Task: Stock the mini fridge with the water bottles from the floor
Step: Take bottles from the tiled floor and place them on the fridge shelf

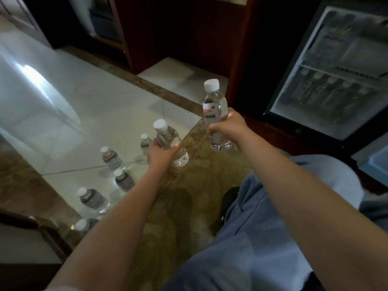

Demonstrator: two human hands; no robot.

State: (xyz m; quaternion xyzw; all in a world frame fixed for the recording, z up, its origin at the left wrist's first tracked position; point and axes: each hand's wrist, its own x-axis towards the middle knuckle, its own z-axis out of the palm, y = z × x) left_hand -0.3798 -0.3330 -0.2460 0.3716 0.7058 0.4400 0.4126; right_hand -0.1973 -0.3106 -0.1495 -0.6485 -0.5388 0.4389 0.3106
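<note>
- Head view, looking down: the left hand (160,155) is wrapped around a clear water bottle (170,141) with a white cap, tilted, just above the floor
- The right hand (227,126) is closed around a second bottle (214,101), held upright and higher
- 5 more bottles (110,158) stand on the pale tiled floor (63,97) at left
- The mini fridge (327,74) sits at upper right, bottles faintly visible inside

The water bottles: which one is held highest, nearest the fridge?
The bottle in the right hand: upright, white cap above every other bottle, closest to the open fridge.
</note>
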